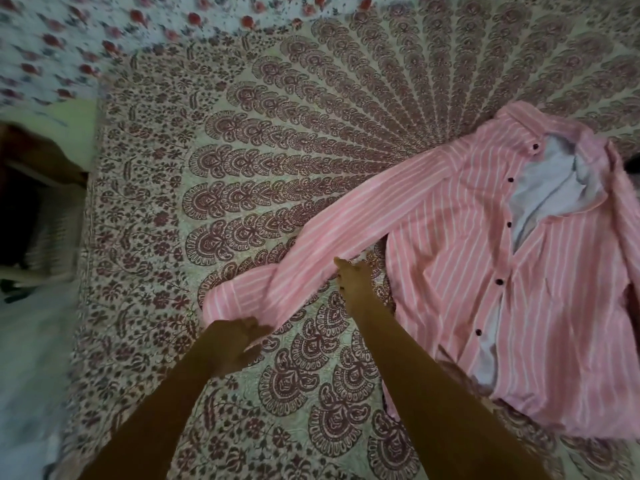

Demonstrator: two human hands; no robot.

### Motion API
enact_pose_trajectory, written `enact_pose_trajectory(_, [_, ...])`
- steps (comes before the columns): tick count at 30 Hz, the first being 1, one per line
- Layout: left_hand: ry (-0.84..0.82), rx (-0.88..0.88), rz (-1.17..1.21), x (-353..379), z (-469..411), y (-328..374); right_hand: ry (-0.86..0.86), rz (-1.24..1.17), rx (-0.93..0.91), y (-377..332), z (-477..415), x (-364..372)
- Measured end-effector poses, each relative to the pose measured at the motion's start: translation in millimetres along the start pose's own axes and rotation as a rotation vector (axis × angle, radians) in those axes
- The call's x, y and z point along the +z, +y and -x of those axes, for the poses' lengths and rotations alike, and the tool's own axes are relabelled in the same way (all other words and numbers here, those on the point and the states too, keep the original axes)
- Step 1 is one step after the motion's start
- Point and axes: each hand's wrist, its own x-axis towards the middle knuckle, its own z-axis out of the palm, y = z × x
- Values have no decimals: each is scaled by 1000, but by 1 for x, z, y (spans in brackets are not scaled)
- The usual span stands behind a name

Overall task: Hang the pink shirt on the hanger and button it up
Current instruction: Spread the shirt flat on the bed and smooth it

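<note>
The pink shirt [519, 265] with white stripes lies face up on the bed at the right, its front open and several dark buttons showing down the placket. One long sleeve stretches out to the lower left. My left hand [235, 344] grips the cuff end of that sleeve. My right hand [353, 278] pinches the sleeve's lower edge further up, near the shirt's body. No hanger is in view.
A bedsheet [242, 150] with a maroon paisley fan pattern covers the bed. A floral pillow or cover [69, 46] lies at the back left. The bed's left edge [86, 237] drops off to dark furniture and floor.
</note>
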Motion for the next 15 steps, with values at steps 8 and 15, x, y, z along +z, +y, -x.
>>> enact_pose_trajectory(8, [133,-1335,658,-7,-36,-7,-201,88,20,-5,17,0])
enact_pose_trajectory(15, [489,-1266,1280,-13,-28,-31,-258,-227,-29,2,7,16])
